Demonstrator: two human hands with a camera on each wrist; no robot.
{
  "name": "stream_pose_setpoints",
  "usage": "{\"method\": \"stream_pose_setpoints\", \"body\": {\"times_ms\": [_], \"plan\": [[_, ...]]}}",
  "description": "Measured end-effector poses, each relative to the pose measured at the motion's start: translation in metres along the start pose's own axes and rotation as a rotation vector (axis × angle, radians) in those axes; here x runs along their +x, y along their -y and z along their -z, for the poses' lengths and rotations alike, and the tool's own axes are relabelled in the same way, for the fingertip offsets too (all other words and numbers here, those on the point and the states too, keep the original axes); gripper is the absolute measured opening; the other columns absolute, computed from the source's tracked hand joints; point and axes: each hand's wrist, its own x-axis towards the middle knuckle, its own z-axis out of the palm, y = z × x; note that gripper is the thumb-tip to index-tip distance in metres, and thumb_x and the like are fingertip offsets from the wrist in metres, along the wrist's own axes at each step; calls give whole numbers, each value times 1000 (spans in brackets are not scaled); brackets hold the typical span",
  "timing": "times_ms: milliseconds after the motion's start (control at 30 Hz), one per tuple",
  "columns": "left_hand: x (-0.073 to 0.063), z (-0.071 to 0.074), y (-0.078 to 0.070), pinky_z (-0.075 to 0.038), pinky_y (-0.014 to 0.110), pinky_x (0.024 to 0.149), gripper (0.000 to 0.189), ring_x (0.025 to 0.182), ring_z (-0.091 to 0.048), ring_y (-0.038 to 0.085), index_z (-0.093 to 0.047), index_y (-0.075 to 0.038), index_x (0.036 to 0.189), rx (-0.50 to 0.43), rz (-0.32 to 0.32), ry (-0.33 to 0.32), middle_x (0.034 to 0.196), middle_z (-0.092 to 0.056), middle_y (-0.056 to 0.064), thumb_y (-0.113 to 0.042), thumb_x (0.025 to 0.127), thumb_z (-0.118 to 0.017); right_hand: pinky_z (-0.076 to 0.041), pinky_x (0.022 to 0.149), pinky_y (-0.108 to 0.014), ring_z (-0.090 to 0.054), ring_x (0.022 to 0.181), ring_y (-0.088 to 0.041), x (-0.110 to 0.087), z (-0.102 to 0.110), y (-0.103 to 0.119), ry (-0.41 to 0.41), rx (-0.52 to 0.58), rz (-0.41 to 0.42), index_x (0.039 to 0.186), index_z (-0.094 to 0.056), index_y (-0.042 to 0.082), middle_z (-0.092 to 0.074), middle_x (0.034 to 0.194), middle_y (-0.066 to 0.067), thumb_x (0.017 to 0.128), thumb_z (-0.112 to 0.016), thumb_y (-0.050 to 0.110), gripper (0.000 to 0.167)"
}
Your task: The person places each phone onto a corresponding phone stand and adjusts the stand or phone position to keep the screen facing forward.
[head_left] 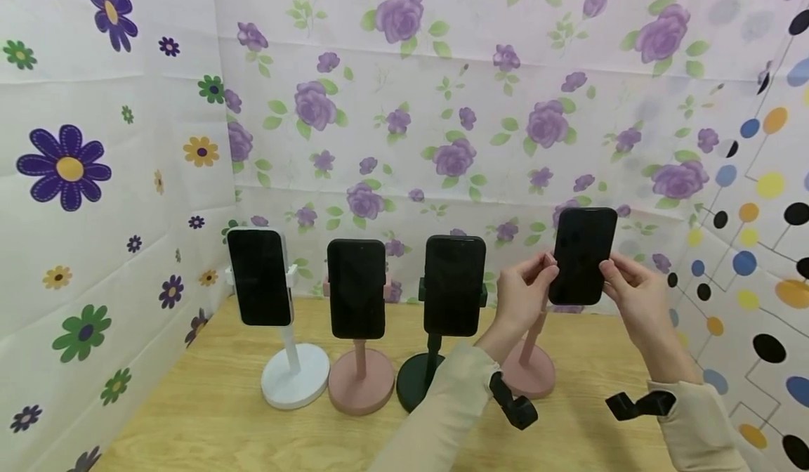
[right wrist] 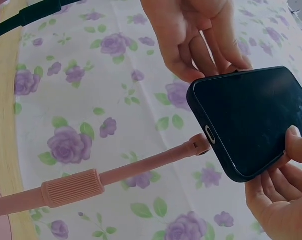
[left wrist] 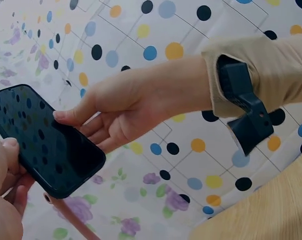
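A black smartphone (head_left: 582,256) stands upright at the top of a pink phone stand (head_left: 529,370) on the right. My left hand (head_left: 522,294) grips the phone's left edge, its thumb and fingertips close together there. On the opposite edge, my right hand (head_left: 640,298) pinches the phone, thumb at the front and fingers behind, as the right wrist view also shows with the right thumb (right wrist: 293,136) on the screen's border. Below the phone, the stand's thin pink pole (right wrist: 151,159) reaches up behind it. The phone hides the stand's holder.
To the left stand a white phone stand (head_left: 295,377), another pink stand (head_left: 361,382) and a dark green stand (head_left: 413,382), each holding a black phone. The wooden table (head_left: 208,402) meets patterned cloth walls (head_left: 404,163) at the back and sides. Black cameras (head_left: 515,403) sit on both wrists.
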Motion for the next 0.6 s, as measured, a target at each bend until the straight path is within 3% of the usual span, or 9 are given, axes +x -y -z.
{"method": "stream_pose_setpoints", "body": {"times_ms": [267,600], "plan": [[1,0,3,-52,16,87,35,102,-66,5,-64,-15,127,-55,-51,-48,117,-70,-1,-21,93,-63,-53,77,-11,-66,94,4,1,-7,-1,1,-28,37,121,-68,15,-69,103,12,93,-62,9,29],[1,-2,1,-51,14,87,36,105,-65,4,-63,-12,127,0,-56,-66,124,-66,0,-21,92,-65,-53,77,-12,-67,95,2,1,-8,-6,-28,91,22,115,-71,17,-70,104,12,93,-61,5,27]]}}
